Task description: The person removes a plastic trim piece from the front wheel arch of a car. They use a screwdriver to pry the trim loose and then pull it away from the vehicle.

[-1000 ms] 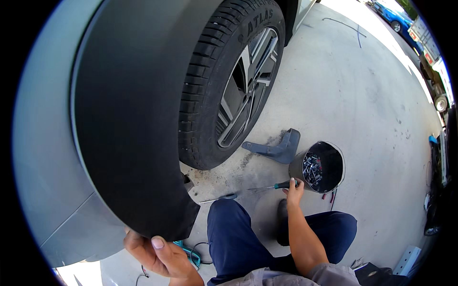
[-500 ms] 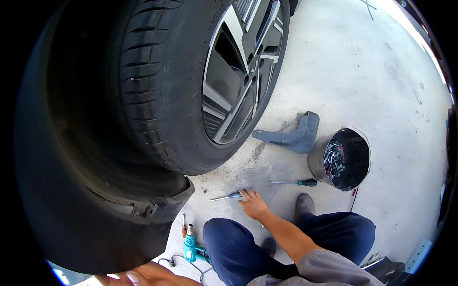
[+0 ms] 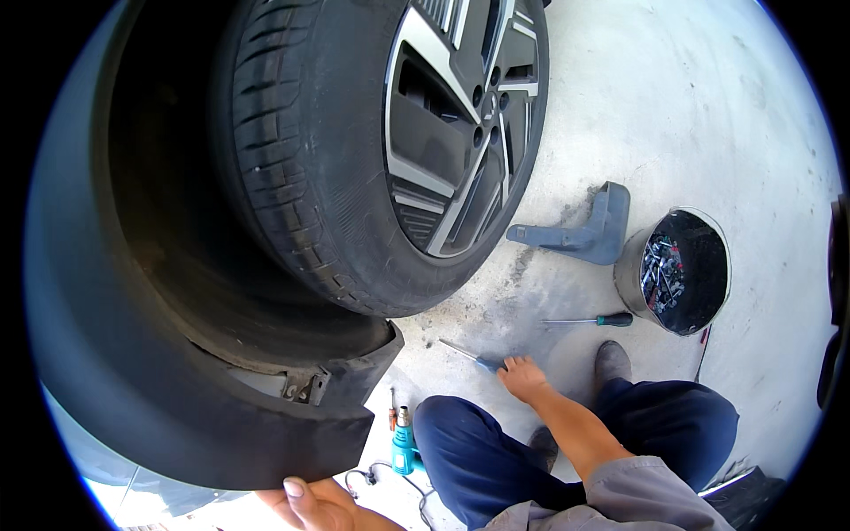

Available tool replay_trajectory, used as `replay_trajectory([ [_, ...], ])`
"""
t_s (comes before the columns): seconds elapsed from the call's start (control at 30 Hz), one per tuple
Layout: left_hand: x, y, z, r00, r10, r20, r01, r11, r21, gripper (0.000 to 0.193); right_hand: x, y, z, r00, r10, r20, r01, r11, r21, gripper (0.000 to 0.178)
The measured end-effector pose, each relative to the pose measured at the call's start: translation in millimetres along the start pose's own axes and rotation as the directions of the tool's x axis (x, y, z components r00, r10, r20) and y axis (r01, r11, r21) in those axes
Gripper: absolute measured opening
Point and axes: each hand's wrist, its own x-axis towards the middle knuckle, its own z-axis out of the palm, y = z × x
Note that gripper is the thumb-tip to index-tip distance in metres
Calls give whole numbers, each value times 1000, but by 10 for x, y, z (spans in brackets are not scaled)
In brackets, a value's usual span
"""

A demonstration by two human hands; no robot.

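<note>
Right hand: closing on blue screwdriver, below tyre.
Left hand: gripping bumper edge, below tyre.

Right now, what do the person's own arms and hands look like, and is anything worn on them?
Both hands are bare: no gloves, rings or watch show. The right hand leads back along a bare forearm to a grey sleeve that ends near the elbow. Of the left hand only the thumb and part of the palm show at the lower edge, with a short, pale thumbnail; its sleeve is out of view. Dark blue trousers cover the knees below.
</note>
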Motion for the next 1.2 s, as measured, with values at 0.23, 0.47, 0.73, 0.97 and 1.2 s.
replay_trajectory([
  [0.23, -60, 72, 178, 980, 119, 157, -126, 991, 38, 78, -78, -3, 464, 970, -167, -179, 156, 985, -70, 28],
  [0.47, -203, -32, 225, 991, 134, -2, -129, 962, 239, 61, -109, -114, 769, 976, -78, -203, 67, 996, -60, 26],
  [0.73, -49, -497, -166, 867, -126, 483, 419, 709, -567, 51, -420, -70, -110, 954, 79, -290, 106, 814, 571, 33],
  [0.97, -23, -494, -38, 822, -324, 468, 537, 713, -451, 60, -991, -167, -830, 759, 512, -403, 34, 586, 810, 28],
  [1.2, -7, -427, -19, 715, -157, 681, 446, 852, -272, 52, -2154, -620, -2328, 682, 395, -616, 570, 241, 785, 46],
])
